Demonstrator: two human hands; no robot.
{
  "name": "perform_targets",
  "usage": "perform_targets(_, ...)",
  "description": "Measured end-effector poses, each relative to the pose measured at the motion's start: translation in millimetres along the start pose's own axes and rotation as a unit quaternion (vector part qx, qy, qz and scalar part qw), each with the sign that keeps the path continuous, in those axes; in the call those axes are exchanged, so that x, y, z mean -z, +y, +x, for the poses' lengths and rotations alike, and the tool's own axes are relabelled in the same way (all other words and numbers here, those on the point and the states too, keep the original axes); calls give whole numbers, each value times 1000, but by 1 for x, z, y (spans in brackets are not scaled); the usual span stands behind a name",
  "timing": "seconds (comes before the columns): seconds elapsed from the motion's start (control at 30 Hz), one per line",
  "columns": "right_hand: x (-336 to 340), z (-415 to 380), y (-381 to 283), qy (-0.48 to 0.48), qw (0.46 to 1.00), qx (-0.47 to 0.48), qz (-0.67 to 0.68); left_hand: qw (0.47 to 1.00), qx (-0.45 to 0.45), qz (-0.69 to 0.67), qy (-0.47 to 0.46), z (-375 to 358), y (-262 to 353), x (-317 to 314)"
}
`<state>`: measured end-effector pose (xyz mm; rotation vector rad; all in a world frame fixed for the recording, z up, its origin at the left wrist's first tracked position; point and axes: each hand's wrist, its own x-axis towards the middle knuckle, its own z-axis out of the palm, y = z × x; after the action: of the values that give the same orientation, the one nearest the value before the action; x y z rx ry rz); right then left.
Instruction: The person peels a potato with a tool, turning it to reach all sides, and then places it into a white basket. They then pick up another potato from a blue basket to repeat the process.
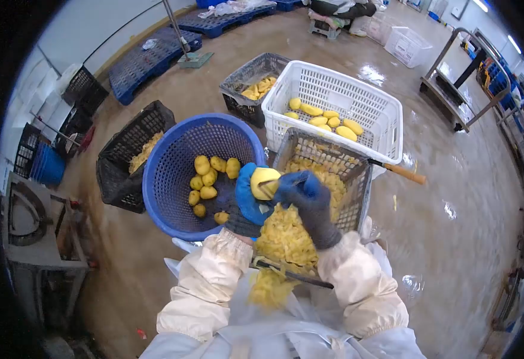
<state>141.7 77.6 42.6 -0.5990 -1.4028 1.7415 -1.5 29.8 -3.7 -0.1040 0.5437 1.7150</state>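
My left hand (251,194), in a blue glove, grips a potato (264,183) whose visible surface is pale yellow. Closed beside it is my right hand (305,194), in a dark blue glove. It holds a peeler, mostly hidden by the fingers, with a thin dark edge against the potato. Beneath both hands, a dark crate (362,200) contains a heap of yellow peelings (286,239). To the left, several unpeeled potatoes (208,178) lie in a blue perforated basket (157,197), close to my left hand.
A white crate (393,128) with several peeled potatoes (345,133) stands ahead. A wooden handle (400,173) juts right from the dark crate's rim. Black crates (115,188) stand left and behind. A metal cart (453,102) is far right; blue pallets (148,66) line the wall. The floor looks wet.
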Motion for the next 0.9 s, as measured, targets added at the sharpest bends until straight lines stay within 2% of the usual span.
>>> perform_targets(0.03,11,8,-1,5,1000,-1,2,1000,4,3,2,-2,3,0)
perform_targets(0.1,46,29,-13,157,987,27,-6,994,57,-25,-95,-7,8,-2)
perform_targets(0.17,50,28,-9,130,991,11,2,987,76,-70,-120,-11,5,-11)
perform_targets(0.2,26,15,-6,60,997,39,1,993,-53,83,-69,-24,-1,-24)
perform_targets(0.23,7,2,-7,-11,998,64,2,998,-22,43,-44,-13,-1,-10)
perform_targets(0.27,-3,-8,-18,-80,984,112,-109,1000,8,1,-16,-2,-1,3)
perform_targets(0.3,3,-5,-14,-75,985,110,-107,1000,11,4,-13,-4,2,0)
perform_targets(0.37,29,19,-11,51,997,49,25,961,169,-89,-198,-13,7,-17)
perform_targets(0.43,41,25,-21,91,994,44,39,967,159,-83,-182,-15,8,-18)
perform_targets(0.5,29,7,-18,-49,998,8,26,971,148,-26,-185,-13,8,-7)
perform_targets(0.53,11,-4,-31,-105,993,-46,36,999,7,29,11,-11,-6,-13)
perform_targets(0.57,19,0,-29,-100,993,-47,38,999,12,32,12,-11,-5,-11)
perform_targets(0.63,54,23,-17,120,993,-10,10,968,182,-28,-169,-11,2,-4)
perform_targets(0.67,80,32,-8,144,988,16,54,962,195,-33,-190,-11,2,-4)
perform_targets(0.7,77,31,-13,145,988,19,57,962,195,-28,-192,-9,3,-3)
perform_targets(0.8,55,7,-45,75,989,-86,89,964,206,-42,-164,1,0,10)
perform_targets(0.83,56,4,-44,81,989,-84,91,963,212,-39,-164,4,-3,15)
perform_targets(0.9,64,1,-43,96,983,-77,133,981,162,-11,-111,13,-9,25)
